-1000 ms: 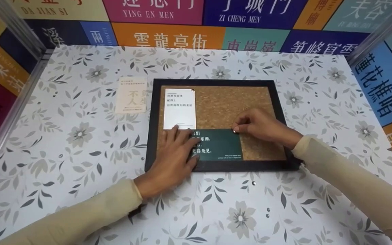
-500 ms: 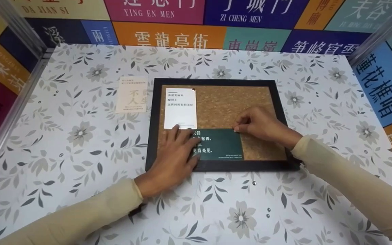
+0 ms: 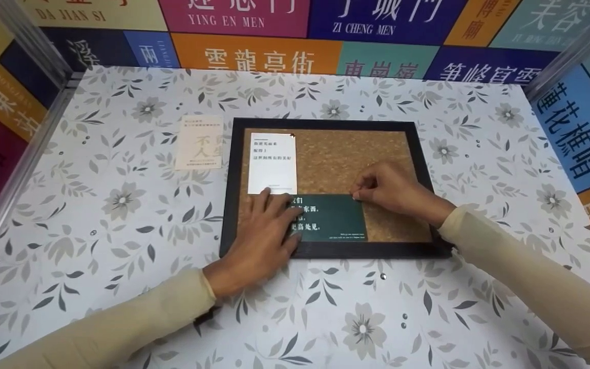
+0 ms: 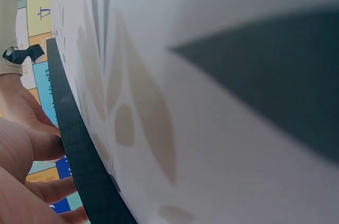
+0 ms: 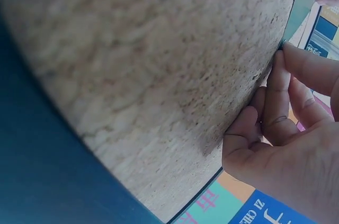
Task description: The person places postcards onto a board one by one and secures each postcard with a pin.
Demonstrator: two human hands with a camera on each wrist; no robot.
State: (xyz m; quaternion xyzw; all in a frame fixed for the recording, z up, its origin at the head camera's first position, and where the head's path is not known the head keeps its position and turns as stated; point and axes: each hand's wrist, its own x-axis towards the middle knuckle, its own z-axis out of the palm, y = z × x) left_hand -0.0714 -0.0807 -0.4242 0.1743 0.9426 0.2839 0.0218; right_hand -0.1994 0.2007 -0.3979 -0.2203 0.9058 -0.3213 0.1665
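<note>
A cork board (image 3: 346, 159) in a black frame lies on the table, with a white card (image 3: 273, 171) held by a thumbtack (image 3: 292, 136) at its top right corner. Below it lies a dark green card (image 3: 341, 218) with white writing. My left hand (image 3: 264, 233) rests with spread fingers over the green card's left part, fingertips at the white card's lower edge. At the green card's upper right corner, my right hand (image 3: 390, 189) pinches a small thumbtack, mostly hidden by thumb and finger. The right wrist view shows those fingertips (image 5: 288, 54) right at the card's edge.
A cream card (image 3: 198, 143) with printed characters lies left of the board. In front of the board a silver thumbtack (image 3: 383, 276) lies on the flower-patterned table (image 3: 136, 287). Panels with large coloured lettering (image 3: 259, 56) stand behind and at both sides.
Both hands keep their places on the board. The shiny bit at my right fingertips, visible a second ago, is now mostly covered. The cards have not moved.
</note>
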